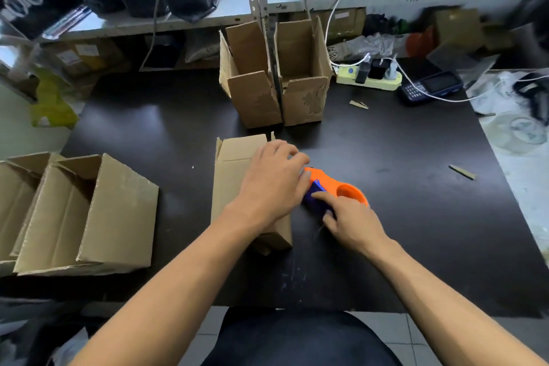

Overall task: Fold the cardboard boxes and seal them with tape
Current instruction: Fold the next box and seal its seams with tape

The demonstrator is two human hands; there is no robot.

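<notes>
So this was somewhere mid-batch, I'd say. Two boxes [276, 74] stood upright side by side toward the far edge of the table [416, 217], top flaps still open, and a couple more open boxes [86, 214] lay tipped over at the near left corner. Whether any bottoms were taped I couldn't tell.

The box being worked on [234, 178] sat around the middle of the table, lying down with its long axis running from the near edge to the far edge and its open flap end pointing away from the person. The left hand [270, 184] pressed down flat on its right side, fingers together and reaching over the edge.

The right hand [350, 223] was just beside it, fingers curled round the blue handle of the orange tape dispenser [335, 187], which rested on the table touching the box's right side, nose aimed toward the far edge. Looked to me like taping this box was the step in hand, with the rest left to close.
</notes>
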